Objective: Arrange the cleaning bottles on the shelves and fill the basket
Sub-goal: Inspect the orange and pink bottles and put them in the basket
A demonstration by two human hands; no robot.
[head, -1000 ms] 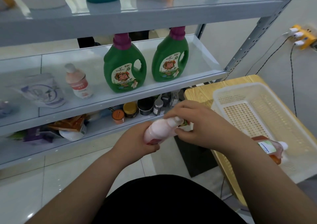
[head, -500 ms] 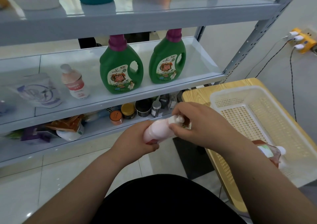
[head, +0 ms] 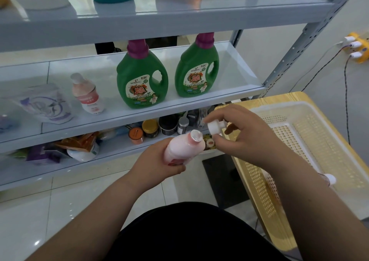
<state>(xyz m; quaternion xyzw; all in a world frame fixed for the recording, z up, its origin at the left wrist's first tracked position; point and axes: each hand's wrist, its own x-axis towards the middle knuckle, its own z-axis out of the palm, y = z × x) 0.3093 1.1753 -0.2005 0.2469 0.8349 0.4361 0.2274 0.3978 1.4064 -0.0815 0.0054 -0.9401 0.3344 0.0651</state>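
My left hand (head: 157, 162) grips a pink bottle (head: 184, 148) by its body, tilted, with its sealed mouth uncovered. My right hand (head: 242, 136) pinches the bottle's white cap (head: 215, 127), held just up and right of the mouth. A cream plastic basket (head: 311, 141) sits on a wooden table (head: 279, 98) at the right; a bottle with a white cap (head: 330, 180) lies in it, mostly hidden by my right arm. On the middle shelf (head: 179, 105) stand two green detergent jugs (head: 141, 79) (head: 196, 71) and a second pink bottle (head: 87, 95).
A white pouch (head: 44, 103) lies at the left of the middle shelf. Several jars (head: 150, 129) and packets crowd the lower shelf. More containers stand on the top shelf (head: 159, 15). A yellow power strip (head: 357, 48) with cables hangs at the right wall.
The right hand has taken the white cap off the pink bottle and lifted it up and right. The left hand keeps hold of the bottle.
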